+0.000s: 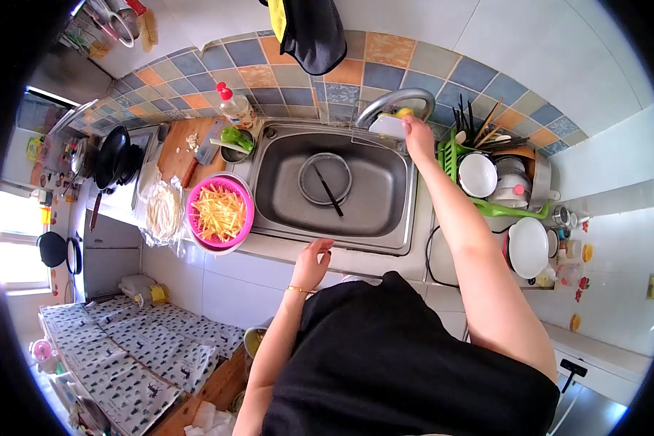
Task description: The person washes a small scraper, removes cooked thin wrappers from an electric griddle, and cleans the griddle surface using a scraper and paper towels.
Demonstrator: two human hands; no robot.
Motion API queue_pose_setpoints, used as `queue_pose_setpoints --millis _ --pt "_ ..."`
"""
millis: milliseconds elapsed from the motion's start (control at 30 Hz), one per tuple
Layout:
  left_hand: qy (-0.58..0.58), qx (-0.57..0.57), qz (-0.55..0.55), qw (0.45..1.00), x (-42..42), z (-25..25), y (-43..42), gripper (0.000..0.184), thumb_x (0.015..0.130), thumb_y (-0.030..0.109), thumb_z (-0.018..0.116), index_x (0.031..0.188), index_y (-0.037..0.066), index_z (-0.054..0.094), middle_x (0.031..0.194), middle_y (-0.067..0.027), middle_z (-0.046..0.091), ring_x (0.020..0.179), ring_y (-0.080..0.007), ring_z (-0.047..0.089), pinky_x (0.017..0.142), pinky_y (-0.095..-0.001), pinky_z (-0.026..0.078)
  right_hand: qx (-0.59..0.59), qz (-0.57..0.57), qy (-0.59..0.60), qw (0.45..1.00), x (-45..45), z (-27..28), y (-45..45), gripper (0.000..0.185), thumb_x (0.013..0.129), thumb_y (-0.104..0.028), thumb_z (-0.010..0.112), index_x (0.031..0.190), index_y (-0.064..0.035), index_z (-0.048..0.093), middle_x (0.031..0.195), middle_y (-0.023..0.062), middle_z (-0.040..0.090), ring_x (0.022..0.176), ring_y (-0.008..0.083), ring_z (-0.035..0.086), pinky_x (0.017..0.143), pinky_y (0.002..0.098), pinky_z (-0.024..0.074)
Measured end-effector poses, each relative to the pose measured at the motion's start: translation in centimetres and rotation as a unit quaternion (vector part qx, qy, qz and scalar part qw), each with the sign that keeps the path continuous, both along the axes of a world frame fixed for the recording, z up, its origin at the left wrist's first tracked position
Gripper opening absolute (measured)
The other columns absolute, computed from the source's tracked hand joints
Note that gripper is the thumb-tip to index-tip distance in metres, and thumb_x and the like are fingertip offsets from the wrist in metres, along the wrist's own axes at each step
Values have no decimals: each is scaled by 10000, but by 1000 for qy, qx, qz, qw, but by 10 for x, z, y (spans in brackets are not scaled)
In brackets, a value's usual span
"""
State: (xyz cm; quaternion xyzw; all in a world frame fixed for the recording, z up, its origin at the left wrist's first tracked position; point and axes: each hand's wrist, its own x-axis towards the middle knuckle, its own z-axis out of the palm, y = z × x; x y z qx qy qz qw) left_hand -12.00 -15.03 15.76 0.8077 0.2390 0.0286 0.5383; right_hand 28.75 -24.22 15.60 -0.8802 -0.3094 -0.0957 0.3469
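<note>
My right hand (417, 138) reaches to the back right corner of the sink (370, 185), beside the curved faucet (407, 94). Its fingers are closed on the edge of a flat white item (388, 126) whose kind I cannot make out. Something yellow (405, 112) shows just behind it. My left hand (312, 265) hangs by the counter's front edge, fingers loosely bent and apart, holding nothing. On the sink floor is a round bowl (314, 190) with a dark, slim stick-like utensil (328, 190) lying across it.
Left of the sink stand a pink colander (249, 211) of yellow strips, a plastic bag (163, 211) of pale strips, and a cutting board (174, 156) with a cleaver (209, 145). A green dish rack (450, 163) with chopsticks and bowls stands right.
</note>
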Motion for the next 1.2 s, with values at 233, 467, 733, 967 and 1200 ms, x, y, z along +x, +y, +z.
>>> queue_pose_setpoints --millis 233,467,733,967,1200 --pt "5 -1 9 1000 2 2 1 278 851 -3 545 1126 -4 585 1071 -134 664 1014 -232 646 894 -330 502 -59 2 19 998 1 -7 4 162 842 -95 608 996 -57 639 981 157 658 925 338 629 807 427 491" --pt "-12 7 3 1000 13 1 4 284 844 -15 544 1123 -1 591 1056 -130 664 996 -223 650 883 -321 506 -45 33 8 998 -5 11 -8 293 755 -24 687 1039 -36 618 1053 129 647 957 311 628 823 388 500" --pt "-33 1 -5 999 26 6 7 290 843 -23 531 1127 -6 591 1051 -135 656 984 -214 650 870 -309 508 71 25 -32 997 -44 38 -30 205 757 60 560 933 -28 617 872 91 629 729 206 621 612 288 487" --pt "-132 35 55 989 61 44 45 305 803 -44 536 1093 25 596 968 -137 645 883 -235 652 805 -324 519 255 192 18 948 -117 152 37 86 750 -5 577 819 -53 591 754 33 582 611 134 544 545 244 408" --pt "-228 57 75 969 130 130 90 377 804 -79 497 1161 21 566 1081 -109 598 949 -185 631 810 -271 511 292 130 -79 944 -98 197 199 465 762 -417 738 945 -35 545 864 99 603 823 283 607 697 408 497"
